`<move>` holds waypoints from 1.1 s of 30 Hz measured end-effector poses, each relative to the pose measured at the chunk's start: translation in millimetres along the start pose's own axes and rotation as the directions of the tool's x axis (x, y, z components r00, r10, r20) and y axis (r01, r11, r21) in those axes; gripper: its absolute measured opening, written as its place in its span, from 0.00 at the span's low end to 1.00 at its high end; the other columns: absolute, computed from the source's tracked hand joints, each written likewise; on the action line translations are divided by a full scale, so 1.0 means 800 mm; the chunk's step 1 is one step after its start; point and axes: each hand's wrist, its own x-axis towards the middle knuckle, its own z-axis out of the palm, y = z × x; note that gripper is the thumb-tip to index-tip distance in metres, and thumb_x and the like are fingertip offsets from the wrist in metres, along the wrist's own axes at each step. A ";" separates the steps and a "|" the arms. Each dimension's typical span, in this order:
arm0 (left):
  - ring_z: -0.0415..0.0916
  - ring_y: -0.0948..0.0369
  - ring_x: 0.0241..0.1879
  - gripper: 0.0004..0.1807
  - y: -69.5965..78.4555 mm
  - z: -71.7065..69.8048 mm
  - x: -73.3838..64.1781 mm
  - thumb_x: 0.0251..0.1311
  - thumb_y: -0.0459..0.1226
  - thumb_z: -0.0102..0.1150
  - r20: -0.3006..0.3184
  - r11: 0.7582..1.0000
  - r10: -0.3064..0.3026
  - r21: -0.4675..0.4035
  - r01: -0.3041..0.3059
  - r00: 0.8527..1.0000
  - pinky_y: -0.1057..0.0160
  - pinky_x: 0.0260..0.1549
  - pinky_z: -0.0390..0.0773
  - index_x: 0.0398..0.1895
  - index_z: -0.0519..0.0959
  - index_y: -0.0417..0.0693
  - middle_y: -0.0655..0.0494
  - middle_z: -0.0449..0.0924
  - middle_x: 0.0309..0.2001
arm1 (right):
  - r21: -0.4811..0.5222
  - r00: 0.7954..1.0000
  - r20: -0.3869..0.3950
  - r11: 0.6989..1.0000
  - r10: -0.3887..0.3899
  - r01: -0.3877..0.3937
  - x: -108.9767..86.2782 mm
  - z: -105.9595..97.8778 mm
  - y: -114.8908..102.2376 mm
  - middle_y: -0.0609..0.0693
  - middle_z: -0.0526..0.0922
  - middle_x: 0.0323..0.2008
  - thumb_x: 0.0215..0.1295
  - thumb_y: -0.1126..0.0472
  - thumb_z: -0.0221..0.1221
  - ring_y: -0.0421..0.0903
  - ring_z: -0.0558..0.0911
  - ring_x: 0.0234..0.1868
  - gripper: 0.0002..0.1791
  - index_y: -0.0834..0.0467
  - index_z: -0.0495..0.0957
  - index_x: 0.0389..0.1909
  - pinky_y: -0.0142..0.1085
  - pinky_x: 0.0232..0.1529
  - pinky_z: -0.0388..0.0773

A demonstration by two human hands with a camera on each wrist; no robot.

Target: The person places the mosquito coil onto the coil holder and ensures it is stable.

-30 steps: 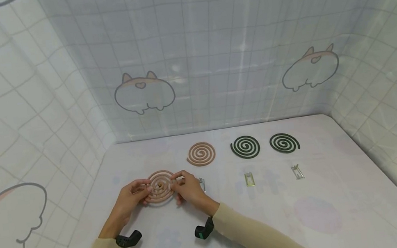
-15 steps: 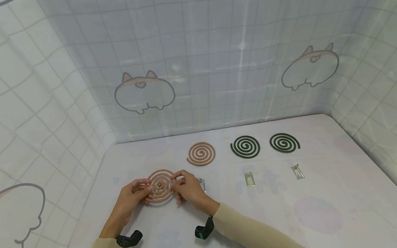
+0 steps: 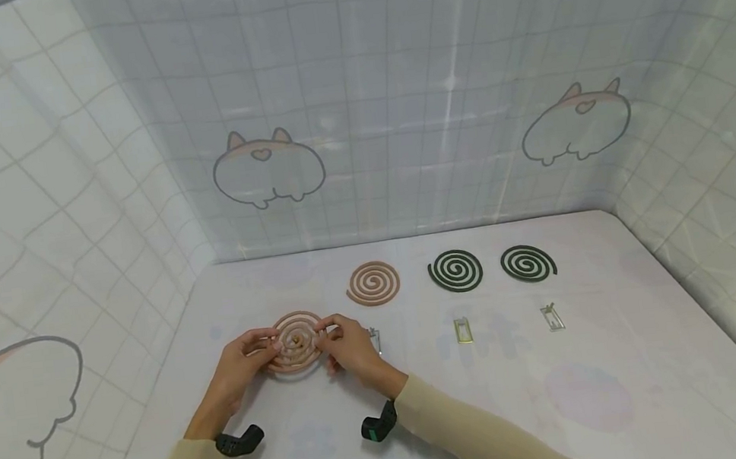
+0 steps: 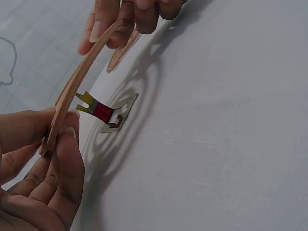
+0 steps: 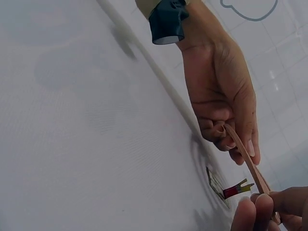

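My left hand (image 3: 236, 368) and right hand (image 3: 356, 353) pinch opposite edges of a tan mosquito coil (image 3: 297, 315). In the left wrist view the coil (image 4: 82, 72) shows edge-on, raised off the table, its shadow cast beneath. Under it stands a small metal coil stand (image 4: 115, 120), with a forked upright prong coloured red and yellow and its tip close below the coil. Thumb and fingers of the left hand (image 4: 43, 168) clasp one rim; the right hand's fingers (image 4: 125, 21) hold the far rim. The right wrist view also catches the stand (image 5: 214, 185) beneath the coil.
Behind the hands lies a second tan coil (image 3: 373, 284). Two green coils, one at centre right (image 3: 455, 271) and another further right (image 3: 528, 263), lie flat. Metal stands sit in front: one partly behind the right hand (image 3: 376, 341), a golden one (image 3: 463, 330) and a silvery one (image 3: 553, 317).
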 end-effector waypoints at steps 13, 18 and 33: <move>0.80 0.59 0.35 0.26 0.005 0.002 0.000 0.66 0.39 0.69 -0.006 0.999 -0.027 0.023 0.027 1.000 0.62 0.33 0.84 0.63 0.76 0.35 0.46 0.80 0.45 | -0.013 1.000 0.003 1.000 0.000 0.000 0.000 0.000 -0.003 0.48 0.81 0.29 0.70 0.65 0.65 0.41 0.75 0.13 0.13 0.59 0.81 0.53 0.33 0.14 0.77; 0.81 0.59 0.34 0.27 0.007 0.002 0.000 0.66 0.39 0.70 -0.007 0.999 -0.045 0.028 0.045 0.999 0.62 0.33 0.83 0.64 0.75 0.35 0.48 0.79 0.45 | -0.024 1.000 -0.002 1.000 0.000 0.000 -0.001 -0.001 -0.005 0.49 0.81 0.29 0.70 0.66 0.65 0.41 0.75 0.14 0.12 0.60 0.81 0.53 0.33 0.14 0.76; 0.82 0.60 0.36 0.27 0.011 0.003 -0.001 0.67 0.39 0.69 -0.006 0.999 -0.040 0.028 0.040 0.999 0.62 0.35 0.84 0.64 0.74 0.33 0.46 0.80 0.44 | -0.058 1.000 -0.004 0.998 -0.006 0.006 0.002 0.000 -0.002 0.48 0.80 0.29 0.72 0.64 0.64 0.40 0.74 0.14 0.12 0.60 0.81 0.53 0.32 0.13 0.75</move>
